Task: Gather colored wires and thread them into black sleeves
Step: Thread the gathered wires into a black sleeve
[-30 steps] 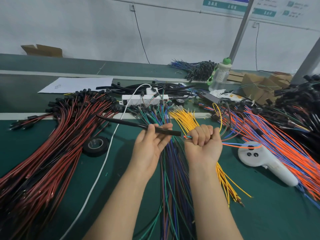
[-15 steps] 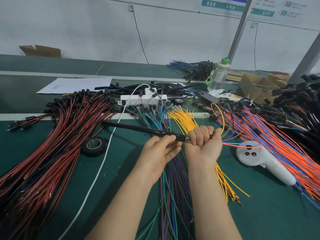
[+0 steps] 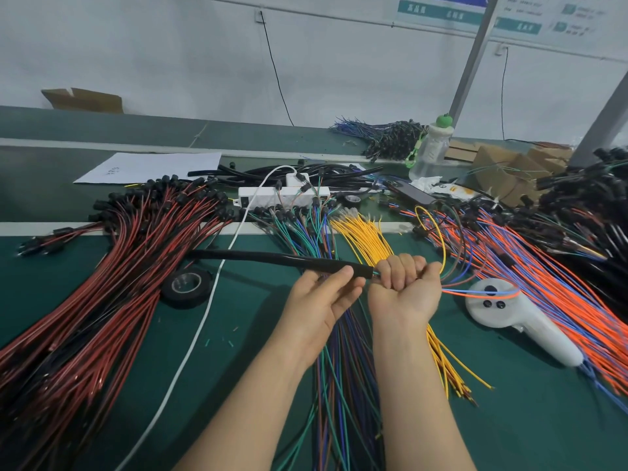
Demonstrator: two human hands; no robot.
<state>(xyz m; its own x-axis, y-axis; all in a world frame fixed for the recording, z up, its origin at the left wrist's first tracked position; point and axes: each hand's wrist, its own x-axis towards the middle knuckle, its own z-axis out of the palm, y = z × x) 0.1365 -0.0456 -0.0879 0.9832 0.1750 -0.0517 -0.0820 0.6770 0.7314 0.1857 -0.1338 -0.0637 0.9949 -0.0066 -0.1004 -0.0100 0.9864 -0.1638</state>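
1. Head view, across the last second: the left hand [image 3: 324,297] has slid rightward along the long black flexible sleeve [image 3: 272,258]. The sleeve's open mouth now sits almost against the right hand [image 3: 404,288], and the short stretch of bare wire we saw between them has nearly gone.
2. We read that as the thin bundle of coloured wires [image 3: 455,293] going further into the sleeve. Threading of this set is under way, but the tube hides the tips, so we cannot tell how deep they have reached.
3. Left hand: narrow, with the thumb on top and the fingers beneath, pinching the sleeve just behind its mouth at the centre of the frame.
4. Right hand: a tight fist round the bundle, knuckles up, just right of centre. The wires' free lengths spill out of the fist to the right, and one yellow wire arches upward.
5. The sleeve runs from the hands toward the left of the frame, above the green desk [image 3: 509,402], with its far end near the heap of red and black wires [image 3: 119,266].
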